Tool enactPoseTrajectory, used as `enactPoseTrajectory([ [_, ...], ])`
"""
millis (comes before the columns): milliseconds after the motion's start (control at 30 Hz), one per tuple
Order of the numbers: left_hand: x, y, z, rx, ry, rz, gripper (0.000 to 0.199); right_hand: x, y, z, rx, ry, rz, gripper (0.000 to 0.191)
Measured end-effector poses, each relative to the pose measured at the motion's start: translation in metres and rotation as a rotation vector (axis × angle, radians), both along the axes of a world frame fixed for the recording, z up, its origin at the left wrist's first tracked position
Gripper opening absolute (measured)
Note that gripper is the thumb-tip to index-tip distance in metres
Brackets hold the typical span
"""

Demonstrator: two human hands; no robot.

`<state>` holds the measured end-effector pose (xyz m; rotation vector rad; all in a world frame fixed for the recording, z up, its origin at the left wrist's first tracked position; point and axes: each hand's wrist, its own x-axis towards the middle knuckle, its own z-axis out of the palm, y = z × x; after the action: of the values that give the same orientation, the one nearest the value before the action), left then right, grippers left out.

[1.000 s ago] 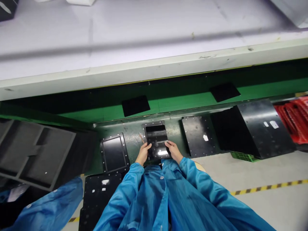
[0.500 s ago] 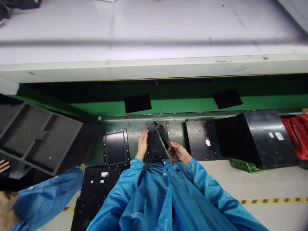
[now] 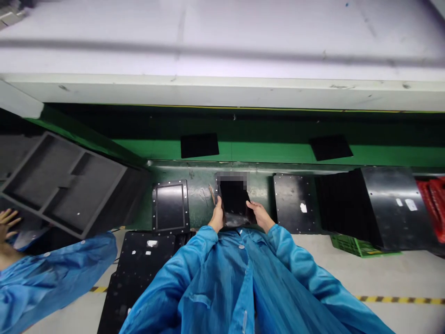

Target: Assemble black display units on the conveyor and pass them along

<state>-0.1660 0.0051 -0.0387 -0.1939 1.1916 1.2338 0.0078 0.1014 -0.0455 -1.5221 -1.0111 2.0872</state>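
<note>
In the middle of the head view I hold a glossy black panel (image 3: 236, 199) over the dark green bench. My left hand (image 3: 217, 216) grips its left edge, with the thumb up along the side. On the opposite edge my right hand (image 3: 261, 215) is closed, its thumb on top. Beneath the panel a black plate with small holes (image 3: 217, 184) is mostly hidden; only a strip shows at its left. Left of my hands lies a black framed plate (image 3: 169, 207). A black plate with a white label (image 3: 293, 204) lies to the right.
Black sheets (image 3: 389, 204) lean at right beside red bundles (image 3: 434, 204), over a green crate (image 3: 358, 245). Two dark pads (image 3: 199, 145) are on the green rear strip. At left are a grey foam tray (image 3: 66, 185), stacked black plates (image 3: 139, 269) and a co-worker's hand (image 3: 9, 236).
The glossy panel, tilted on edge in my right hand before, now lies flatter over the plate. My left hand has moved from the plate's edge onto the panel's left side.
</note>
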Motion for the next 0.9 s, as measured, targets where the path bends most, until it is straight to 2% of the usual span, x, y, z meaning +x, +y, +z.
enactPoseTrajectory([
  [100,-0.005,-0.007,-0.009,-0.034,-0.072,0.007,0.095,-0.011,-0.005,-0.011,0.098,-0.005,-0.055,0.056],
  [167,-0.009,-0.013,-0.014,-0.056,0.016,0.002,0.085,-0.018,-0.009,-0.016,0.161,-0.018,-0.078,0.058],
  [233,-0.015,-0.02,-0.015,-0.12,0.191,-0.064,0.066,-0.022,-0.011,-0.02,0.214,-0.063,-0.079,0.056],
  [267,-0.018,-0.024,-0.014,-0.169,0.301,-0.141,0.057,-0.024,-0.012,-0.022,0.241,-0.116,-0.071,0.054],
  [333,-0.024,-0.029,-0.01,-0.273,0.542,-0.386,0.042,-0.027,-0.012,-0.023,0.304,-0.312,-0.022,0.045],
  [400,-0.03,-0.03,-0.004,-0.353,0.799,-0.612,0.035,-0.029,-0.01,-0.021,0.39,-0.561,0.068,0.037],
  [467,-0.034,-0.029,0.001,-0.385,1.013,-0.717,0.032,-0.026,-0.008,-0.017,0.498,-0.749,0.174,0.04],
  [567,-0.041,-0.026,0.004,-0.424,1.223,-0.774,0.033,-0.014,-0.007,-0.013,0.635,-0.869,0.301,0.061],
  [700,-0.049,-0.03,0.003,-0.438,1.313,-0.956,0.041,0.014,-0.017,-0.016,0.559,-0.909,0.418,0.064],
  [800,-0.051,-0.039,0.002,-0.453,1.236,-1.077,0.041,0.03,-0.027,-0.023,0.461,-0.881,0.454,0.044],
  [900,-0.043,-0.043,-0.001,-0.504,1.24,-1.124,0.042,0.034,-0.037,-0.028,0.432,-0.862,0.445,0.032],
])
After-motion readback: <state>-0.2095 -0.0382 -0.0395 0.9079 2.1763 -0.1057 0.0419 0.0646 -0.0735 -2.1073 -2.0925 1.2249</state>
